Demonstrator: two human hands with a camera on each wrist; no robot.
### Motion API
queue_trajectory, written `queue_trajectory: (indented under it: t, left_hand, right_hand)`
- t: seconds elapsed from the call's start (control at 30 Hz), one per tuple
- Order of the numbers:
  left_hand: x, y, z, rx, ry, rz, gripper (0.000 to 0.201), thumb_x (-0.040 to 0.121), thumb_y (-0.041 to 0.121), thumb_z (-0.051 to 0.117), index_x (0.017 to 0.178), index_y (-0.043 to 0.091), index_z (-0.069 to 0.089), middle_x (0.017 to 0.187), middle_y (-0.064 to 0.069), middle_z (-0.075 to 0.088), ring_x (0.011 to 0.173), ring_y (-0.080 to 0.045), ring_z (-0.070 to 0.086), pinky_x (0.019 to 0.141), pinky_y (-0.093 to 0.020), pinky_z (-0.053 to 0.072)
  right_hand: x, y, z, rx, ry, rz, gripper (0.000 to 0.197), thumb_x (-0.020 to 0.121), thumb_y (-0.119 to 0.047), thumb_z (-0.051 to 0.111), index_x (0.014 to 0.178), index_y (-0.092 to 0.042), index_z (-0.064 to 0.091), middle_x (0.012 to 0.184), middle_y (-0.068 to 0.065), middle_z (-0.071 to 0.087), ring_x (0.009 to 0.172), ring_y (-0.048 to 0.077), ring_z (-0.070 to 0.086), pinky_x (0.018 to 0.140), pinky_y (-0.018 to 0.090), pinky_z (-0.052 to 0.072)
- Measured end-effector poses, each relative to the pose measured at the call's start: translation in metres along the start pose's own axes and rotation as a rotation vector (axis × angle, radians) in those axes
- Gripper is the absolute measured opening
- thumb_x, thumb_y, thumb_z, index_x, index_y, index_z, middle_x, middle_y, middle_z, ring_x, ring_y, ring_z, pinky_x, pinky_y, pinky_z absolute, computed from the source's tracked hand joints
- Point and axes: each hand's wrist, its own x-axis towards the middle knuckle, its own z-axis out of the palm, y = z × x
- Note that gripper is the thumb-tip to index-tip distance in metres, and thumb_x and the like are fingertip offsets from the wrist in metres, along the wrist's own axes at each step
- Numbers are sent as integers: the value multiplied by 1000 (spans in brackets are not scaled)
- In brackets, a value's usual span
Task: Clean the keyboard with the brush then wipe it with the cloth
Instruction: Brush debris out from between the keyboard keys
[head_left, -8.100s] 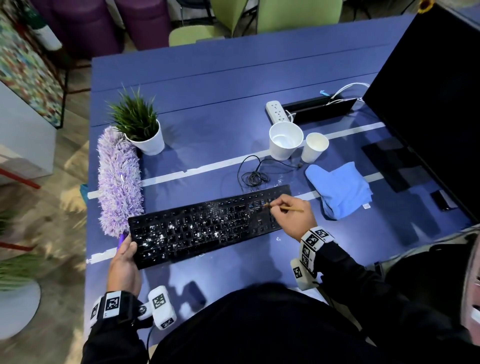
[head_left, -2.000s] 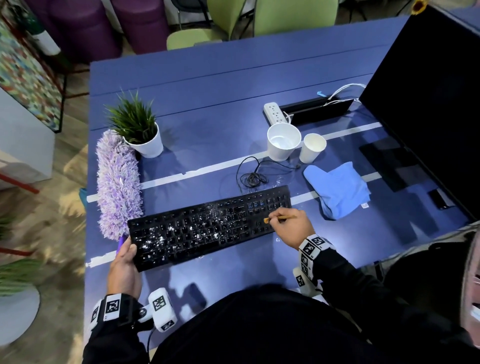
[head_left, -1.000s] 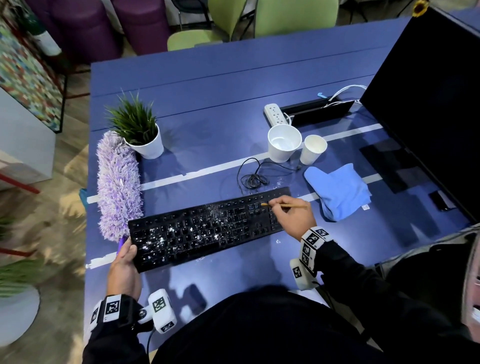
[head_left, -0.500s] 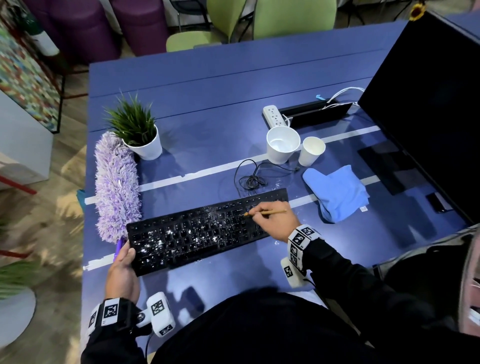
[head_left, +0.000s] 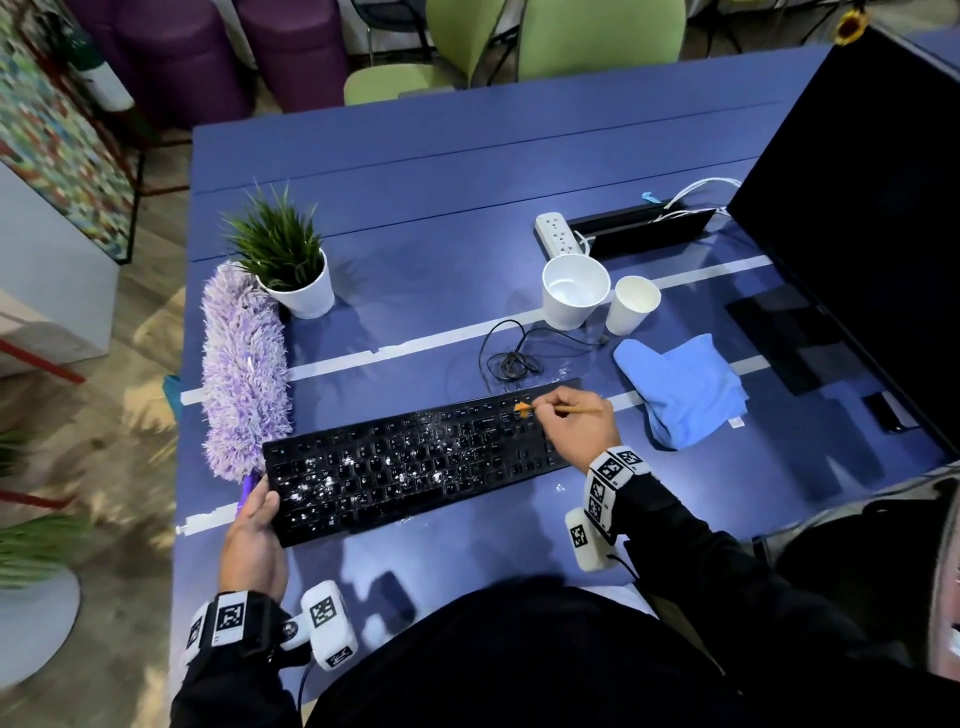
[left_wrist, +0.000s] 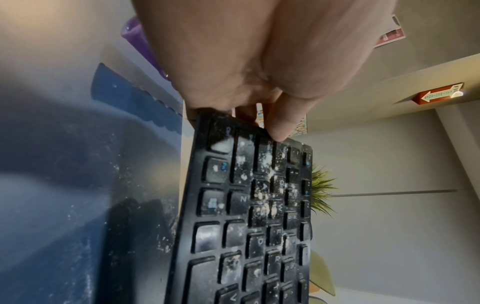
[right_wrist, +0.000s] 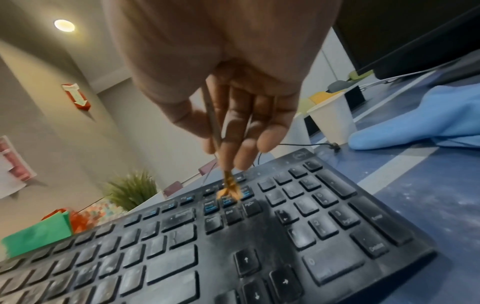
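Note:
A black keyboard (head_left: 415, 462) dusted with white crumbs lies slanted on the blue table (head_left: 447, 218). My left hand (head_left: 254, 540) grips its near-left corner, thumb on top of the keys (left_wrist: 275, 127). My right hand (head_left: 576, 421) pinches a thin wooden brush (head_left: 576, 410), and its orange bristles (right_wrist: 228, 193) touch the upper keys left of the number pad. The keys under the right hand look mostly swept; the left half (left_wrist: 259, 205) still carries crumbs. A folded blue cloth (head_left: 680, 389) lies on the table right of the keyboard, also visible in the right wrist view (right_wrist: 420, 123).
A purple fluffy duster (head_left: 241, 374) lies left of the keyboard beside a potted plant (head_left: 291, 270). Two white cups (head_left: 574, 291) (head_left: 631, 304), a coiled cable (head_left: 511, 358) and a power strip (head_left: 558, 234) sit behind the keyboard. A black monitor (head_left: 872, 208) stands at the right.
My right hand moved the brush back and forth over the keyboard's right part and now has its tip on the upper key rows. The left hand kept its hold on the corner.

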Motion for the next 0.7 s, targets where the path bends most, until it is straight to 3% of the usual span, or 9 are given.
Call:
queue_trajectory:
  t: [0.1, 0.17, 0.27, 0.33, 0.4, 0.5, 0.6, 0.63, 0.7]
  left_hand:
    - [0, -1, 0, 10, -16, -3, 49, 97, 2, 31, 146, 4, 38, 137, -7, 57, 122, -14, 57, 114, -39, 34]
    - [0, -1, -1, 7, -21, 0, 50, 97, 1, 32, 146, 4, 37, 140, -11, 55, 128, -18, 53, 116, -42, 30]
    - [1, -2, -3, 21, -16, 8, 49, 97, 2, 33, 146, 3, 37, 141, -14, 53, 131, -23, 49, 115, -43, 32]
    - [0, -3, -4, 28, -15, 12, 49, 97, 2, 33, 146, 4, 38, 133, -6, 61, 121, -17, 58, 111, -37, 40]
    - [0, -4, -5, 13, -14, 11, 49, 98, 2, 33, 147, 5, 37, 135, -9, 59, 125, -19, 55, 114, -40, 36]
    - [-3, -3, -3, 4, -12, 2, 48, 98, 1, 32, 144, 8, 42, 141, -14, 52, 132, -23, 48, 116, -47, 28]
    - [-5, -5, 0, 1, -11, -7, 48, 98, 0, 32, 112, 22, 72, 121, 2, 67, 114, -8, 61, 108, -43, 36]
    - [-4, -7, -2, 1, -17, -4, 49, 98, 0, 32, 107, 24, 74, 121, 2, 67, 115, -9, 61, 108, -43, 36]
    - [1, -10, -9, 6, -10, -2, 41, 97, 2, 35, 119, 18, 66, 136, -9, 58, 129, -19, 51, 114, -44, 30]
  right_hand:
    - [-7, -9, 2, -46, -266, -121, 14, 80, -21, 66, 75, -28, 77, 56, -16, 67, 45, 1, 50, 52, 14, 40]
    - [-6, -10, 2, -5, -202, -111, 13, 81, -21, 66, 79, -27, 77, 59, -7, 70, 45, 3, 50, 49, 14, 41]
    - [-1, -10, -2, 26, -86, -99, 14, 82, -19, 66, 81, -27, 77, 61, -6, 70, 47, 3, 53, 48, 13, 43]
    - [-1, -8, -1, -81, -255, -141, 13, 81, -23, 66, 77, -28, 77, 63, -5, 71, 48, 6, 55, 48, 16, 46]
    - [-6, -1, 1, -251, -446, -159, 14, 77, -30, 64, 68, -29, 75, 69, -7, 73, 57, 10, 64, 55, 23, 56]
    - [-12, 13, 3, -166, -313, -162, 12, 79, -26, 64, 71, -29, 73, 67, -14, 71, 58, 2, 61, 60, 20, 53]
    - [-16, 13, 4, -6, -141, -147, 17, 81, -19, 66, 75, -33, 74, 65, -6, 71, 57, 11, 60, 57, 23, 50]
    - [-17, 16, 5, -35, -217, -137, 19, 81, -21, 66, 71, -35, 73, 66, -7, 71, 58, 11, 62, 59, 23, 51]
    - [-27, 19, 7, -204, -413, -127, 19, 82, -23, 65, 67, -33, 72, 71, -10, 72, 66, 7, 66, 68, 19, 54]
